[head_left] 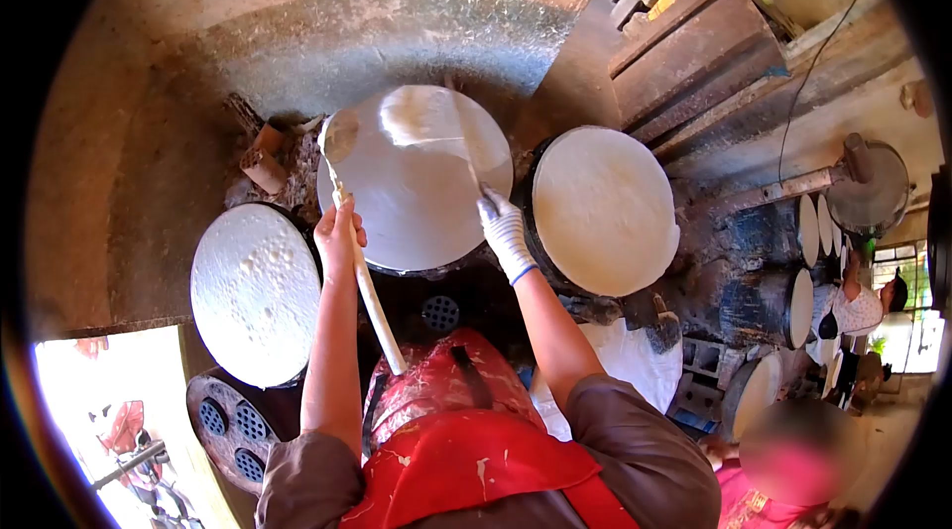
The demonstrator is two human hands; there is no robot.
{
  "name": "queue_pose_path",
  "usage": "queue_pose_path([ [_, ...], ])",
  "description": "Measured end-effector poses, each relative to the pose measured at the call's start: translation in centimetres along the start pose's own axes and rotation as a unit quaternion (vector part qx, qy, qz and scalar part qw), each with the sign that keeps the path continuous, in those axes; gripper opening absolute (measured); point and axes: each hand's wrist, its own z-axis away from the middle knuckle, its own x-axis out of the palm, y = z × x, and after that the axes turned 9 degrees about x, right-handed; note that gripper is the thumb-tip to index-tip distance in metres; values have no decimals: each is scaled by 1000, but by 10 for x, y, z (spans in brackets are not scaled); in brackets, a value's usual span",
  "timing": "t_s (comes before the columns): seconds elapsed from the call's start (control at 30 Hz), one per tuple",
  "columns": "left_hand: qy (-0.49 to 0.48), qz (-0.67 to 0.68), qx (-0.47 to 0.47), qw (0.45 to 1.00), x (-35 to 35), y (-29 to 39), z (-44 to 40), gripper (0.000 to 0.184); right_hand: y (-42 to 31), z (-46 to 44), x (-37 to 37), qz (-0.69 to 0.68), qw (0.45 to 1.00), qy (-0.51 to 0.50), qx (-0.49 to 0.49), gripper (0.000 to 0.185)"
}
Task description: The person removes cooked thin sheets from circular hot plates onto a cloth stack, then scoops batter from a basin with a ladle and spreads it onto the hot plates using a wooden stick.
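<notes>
My left hand (340, 230) is closed around a pale wooden stick (371, 306). Its upper end is coated with white batter and reaches the left edge of a large round griddle (416, 217). A striped glove covers my right hand (504, 235), which grips a long, thin wooden spreader (469, 137), blurred by motion, over the griddle. Beside the spreader lies a thick white patch of batter (414, 115). Round griddles on either side carry pale sheets: a bubbled one (256, 293) on the left and a smoother one (607, 212) on the right.
Broken clay pipes (264, 167) lie behind the left griddle. Round perforated briquettes (250, 420) sit at lower left. A concrete wall (367, 33) curves behind the griddles. At right are dark drums (769, 306), a person in pink (769, 494) and a person in white (858, 311).
</notes>
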Motion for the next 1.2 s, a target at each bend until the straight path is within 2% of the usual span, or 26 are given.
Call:
queue_pose_path([
  [0.1,16,8,-8,1000,0,-2,6,18,-33,14,16,-186,956,-142,179,28],
  [0.17,20,12,-10,1000,1,-2,10,18,-32,13,27,-175,944,-191,205,28],
  [0.23,24,10,-9,1000,2,-1,12,18,-30,19,29,-142,955,-201,164,27],
  [0.27,27,9,-6,1000,3,0,13,19,-29,18,23,-101,972,-183,104,27],
  [0.37,30,33,-8,999,0,7,19,19,-35,0,-11,-66,982,-91,150,28],
  [0.43,41,25,-6,999,-5,8,20,19,-21,-19,-14,-86,989,-110,47,28],
  [0.6,61,18,-4,998,-12,7,21,20,-31,-10,-4,-100,936,-277,191,25],
  [0.63,61,18,-4,998,-12,7,21,20,-30,-6,-5,-115,929,-299,185,25],
  [0.7,67,23,-1,997,-14,6,21,20,-13,-8,-9,-72,951,-290,81,24],
  [0.73,70,22,0,997,-15,8,22,20,-41,-3,-23,-48,965,-231,117,23],
  [0.77,71,20,-2,997,-15,11,24,20,-28,-21,-24,-106,970,-177,125,23],
  [0.83,74,16,-4,997,-18,11,26,20,-10,-57,-25,-109,978,-163,65,23],
  [0.87,73,18,-7,997,-20,10,27,21,-25,-58,-23,-110,978,-165,67,23],
  [0.93,77,21,-10,997,-25,7,28,21,-51,-59,-21,-36,957,-247,150,22],
  [0.97,80,21,-14,996,-27,7,28,23,-50,-58,-19,-36,956,-250,150,22],
  [1.0,83,22,-19,996,-30,7,29,24,-46,-56,-17,-74,935,-301,174,22],
  [1.07,84,24,-21,996,-36,4,30,24,-32,-43,-16,4,938,-339,78,23],
  [1.1,85,28,-22,996,-39,4,30,25,-32,-38,-26,20,918,-370,139,24],
  [1.17,90,27,-20,995,-43,4,33,24,-31,-37,-38,34,937,-347,0,21],
  [1.2,93,25,-22,995,-45,4,34,24,-33,-44,-42,35,956,-282,71,25],
])
